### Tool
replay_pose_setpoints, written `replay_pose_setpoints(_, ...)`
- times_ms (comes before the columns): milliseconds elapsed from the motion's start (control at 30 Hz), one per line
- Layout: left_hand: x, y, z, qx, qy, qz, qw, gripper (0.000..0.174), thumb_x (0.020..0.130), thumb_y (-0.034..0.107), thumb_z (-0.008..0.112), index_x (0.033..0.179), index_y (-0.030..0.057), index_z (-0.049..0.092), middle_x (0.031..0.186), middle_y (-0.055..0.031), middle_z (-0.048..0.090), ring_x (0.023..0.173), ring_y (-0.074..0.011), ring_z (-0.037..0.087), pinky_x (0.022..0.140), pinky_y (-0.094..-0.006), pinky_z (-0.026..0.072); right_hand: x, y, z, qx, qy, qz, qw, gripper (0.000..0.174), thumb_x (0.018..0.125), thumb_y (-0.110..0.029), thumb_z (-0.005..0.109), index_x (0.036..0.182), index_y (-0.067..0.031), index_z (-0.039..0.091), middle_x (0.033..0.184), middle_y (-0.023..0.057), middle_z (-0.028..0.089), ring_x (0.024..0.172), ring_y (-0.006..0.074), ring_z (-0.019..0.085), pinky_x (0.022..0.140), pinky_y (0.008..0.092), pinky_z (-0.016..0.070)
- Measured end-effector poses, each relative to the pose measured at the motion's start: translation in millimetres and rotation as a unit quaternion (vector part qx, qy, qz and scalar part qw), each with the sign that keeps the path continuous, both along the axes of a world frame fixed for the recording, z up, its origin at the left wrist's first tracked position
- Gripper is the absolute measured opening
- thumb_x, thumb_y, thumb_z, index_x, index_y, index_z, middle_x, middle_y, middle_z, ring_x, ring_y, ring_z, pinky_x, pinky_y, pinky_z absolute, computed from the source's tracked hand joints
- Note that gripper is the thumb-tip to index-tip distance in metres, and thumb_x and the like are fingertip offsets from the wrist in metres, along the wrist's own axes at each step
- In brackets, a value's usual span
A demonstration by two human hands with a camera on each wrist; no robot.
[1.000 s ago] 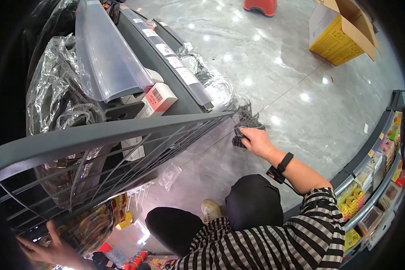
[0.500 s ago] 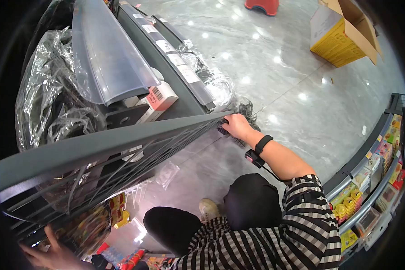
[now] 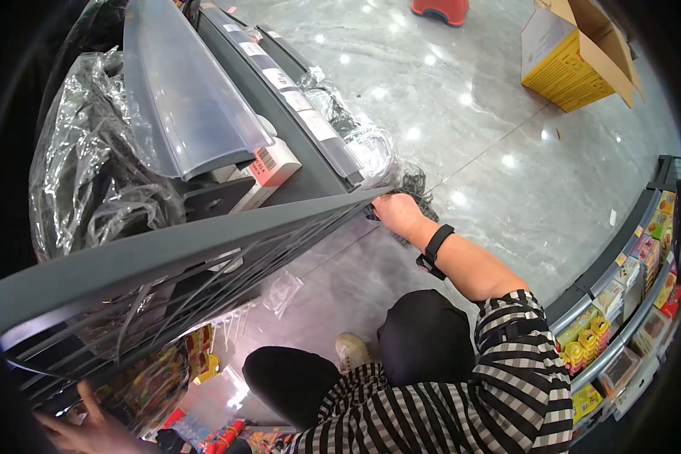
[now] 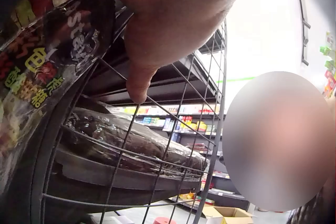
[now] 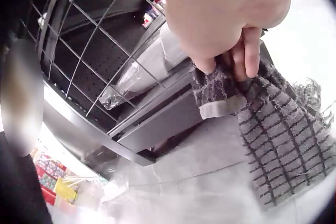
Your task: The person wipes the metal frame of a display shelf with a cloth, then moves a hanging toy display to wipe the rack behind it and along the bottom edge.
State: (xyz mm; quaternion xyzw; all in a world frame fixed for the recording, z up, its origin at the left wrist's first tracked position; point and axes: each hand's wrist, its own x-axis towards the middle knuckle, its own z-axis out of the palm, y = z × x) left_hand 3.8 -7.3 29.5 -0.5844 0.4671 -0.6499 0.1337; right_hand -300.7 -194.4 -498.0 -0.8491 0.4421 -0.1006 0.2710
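At the far end of a thick grey metal rail [image 3: 204,229] topping a black wire-mesh panel, the right hand [image 3: 399,213] has its fingers curled round a dark grey, black-checked fabric cloth [image 5: 286,140]. The bunched part sits in the fingers, with a pale edge showing beside them; the rest hangs below and to one side, ending in a frayed fringe. Whether this hand also touches the rail, I cannot tell. A black band [image 3: 436,240] circles its wrist.

The left hand [image 3: 91,430] is near the panel's other end, its fingers spread apart and holding nothing visible; one digit points down against the mesh in the left wrist view. Just beside it is a glossy, colourful printed plastic bag [image 4: 44,69].

The rail and mesh stand between the person's knees and a dark grey shelf unit. On that unit lie crumpled clear plastic wrapping [image 3: 91,155], a long curved translucent plastic strip [image 3: 189,94] and a white and salmon-pink cardboard box [image 3: 274,168], partly covered by the strip. Farther off, on the grey marbled floor [image 3: 477,174], are an open yellow and white cardboard carton [image 3: 564,72] and a red plastic object [image 3: 441,9], cut off by the edge of view.
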Motion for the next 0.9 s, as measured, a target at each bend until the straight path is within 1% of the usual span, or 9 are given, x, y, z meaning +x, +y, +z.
replay_pose_setpoints(167,-1,-2,0,0.006,-0.003,-0.013,1.000,0.085,0.076,0.056,0.069,0.140,0.0078,0.040,0.129,-0.0302,0.042,0.123,-0.0433,0.040,0.098,-0.0531,0.0375,3,6,-1,-0.070,0.062,0.042,0.995,0.018,0.082,-0.013,0.052,0.096,-0.0034,0.057,0.078,0.0126,0.064,0.068,0.0271,0.066,0.058,0.0386,0.0533)
replay_pose_setpoints(367,-5,-4,-2,0.013,0.009,-0.025,1.000,0.084,0.076,0.053,0.070,0.139,0.0051,0.041,0.132,-0.0294,0.042,0.124,-0.0420,0.040,0.100,-0.0508,0.0361,-35,34,7,-0.024,0.122,0.058,0.991,0.054,0.082,-0.010,0.049,0.135,-0.0013,0.039,0.083,0.0174,0.062,0.072,0.0276,0.065,0.058,0.0374,0.0533)
replay_pose_setpoints(533,-11,-9,-5,0.019,0.010,-0.050,0.999,0.084,0.076,0.054,0.070,0.138,0.0048,0.042,0.133,-0.0283,0.043,0.124,-0.0419,0.040,0.101,-0.0503,0.0355,-46,35,11,0.015,0.098,0.012,0.995,0.056,0.082,-0.009,0.053,0.135,-0.0026,0.035,0.105,0.0201,0.058,0.087,0.0303,0.063,0.072,0.0378,0.0530)
replay_pose_setpoints(633,-2,-3,-4,-0.002,0.014,-0.035,0.999,0.084,0.075,0.054,0.070,0.137,0.0049,0.044,0.132,-0.0284,0.044,0.124,-0.0414,0.041,0.101,-0.0505,0.0356,-48,28,12,0.031,-0.083,-0.046,0.995,0.056,0.078,-0.011,0.064,0.129,-0.0008,0.042,0.107,0.0180,0.060,0.092,0.0320,0.061,0.078,0.0387,0.0505)
replay_pose_setpoints(700,3,0,-2,-0.013,0.011,-0.013,1.000,0.084,0.075,0.055,0.070,0.136,0.0045,0.045,0.131,-0.0285,0.045,0.124,-0.0410,0.041,0.100,-0.0508,0.0366,-41,22,3,0.250,-0.206,-0.131,0.937,0.055,0.072,-0.016,0.073,0.120,-0.0022,0.050,0.104,0.0172,0.061,0.089,0.0316,0.060,0.080,0.0377,0.0488)
replay_pose_setpoints(733,6,1,-1,-0.014,0.012,-0.015,1.000,0.084,0.075,0.055,0.070,0.136,0.0045,0.045,0.131,-0.0285,0.045,0.124,-0.0410,0.041,0.100,-0.0508,0.0366,-36,23,-8,0.249,-0.206,-0.133,0.937,0.055,0.072,-0.016,0.073,0.120,-0.0022,0.050,0.104,0.0172,0.061,0.089,0.0316,0.060,0.080,0.0377,0.0488)
replay_pose_setpoints(800,6,0,1,-0.010,-0.013,0.013,1.000,0.084,0.075,0.057,0.069,0.136,0.0035,0.046,0.130,-0.0289,0.045,0.124,-0.0408,0.042,0.099,-0.0512,0.0378,-22,23,-19,0.406,-0.347,-0.146,0.833,0.040,0.076,-0.018,0.073,0.108,-0.0013,0.056,0.092,0.0112,0.062,0.081,0.0215,0.059,0.074,0.0322,0.0478)
replay_pose_setpoints(833,3,-2,2,-0.010,-0.013,0.012,1.000,0.084,0.075,0.057,0.069,0.136,0.0035,0.046,0.130,-0.0289,0.045,0.124,-0.0408,0.042,0.099,-0.0512,0.0378,-22,20,-9,0.416,-0.220,-0.092,0.878,0.034,0.076,-0.019,0.073,0.101,-0.0024,0.059,0.086,0.0080,0.062,0.080,0.0176,0.056,0.075,0.0303,0.0461)
replay_pose_setpoints(900,-5,-9,2,0.028,-0.030,-0.046,0.998,0.084,0.075,0.057,0.068,0.135,0.0027,0.046,0.130,-0.0294,0.045,0.123,-0.0406,0.043,0.097,-0.0513,0.0392,-13,29,-18,0.394,-0.209,-0.035,0.894,0.031,0.076,-0.019,0.073,0.099,-0.0024,0.060,0.084,0.0075,0.061,0.080,0.0168,0.056,0.073,0.0306,0.0460)
